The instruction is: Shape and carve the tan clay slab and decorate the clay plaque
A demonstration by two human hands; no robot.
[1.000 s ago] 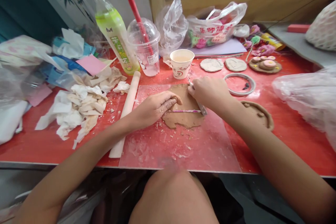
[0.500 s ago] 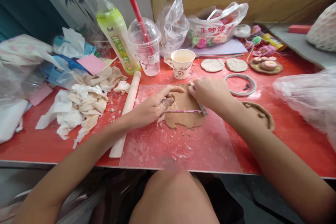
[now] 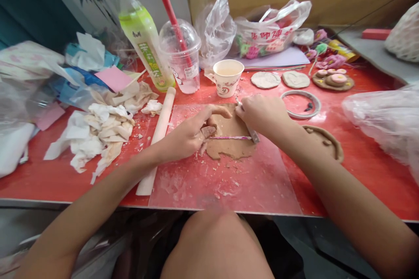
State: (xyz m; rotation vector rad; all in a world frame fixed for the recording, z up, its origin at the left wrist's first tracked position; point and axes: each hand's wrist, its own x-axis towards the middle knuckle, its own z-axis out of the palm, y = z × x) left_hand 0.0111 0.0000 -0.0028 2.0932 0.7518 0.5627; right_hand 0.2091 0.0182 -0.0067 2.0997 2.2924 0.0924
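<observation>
A thin slab of brown clay with a ragged front edge lies on a clear plastic sheet. My left hand rests at the slab's left side, index finger bent over the clay and thumb apart from it; its other fingers are partly hidden. Across the slab runs a narrow pink-and-white stick, its left end near my left fingers. My right hand is closed on a flat grey strip tool, which lies along the slab's right side. Most of that tool is covered by the hand.
Left of the sheet lies a wooden rolling pin, beside crumpled tissues. Behind stand a paper cup, a plastic cup and a green drink bottle. Rightward are a tape ring and a rimmed clay piece.
Both hands keep nearly the same places on the clay. My left index finger looks slightly more bent. The whole view has shifted a little.
</observation>
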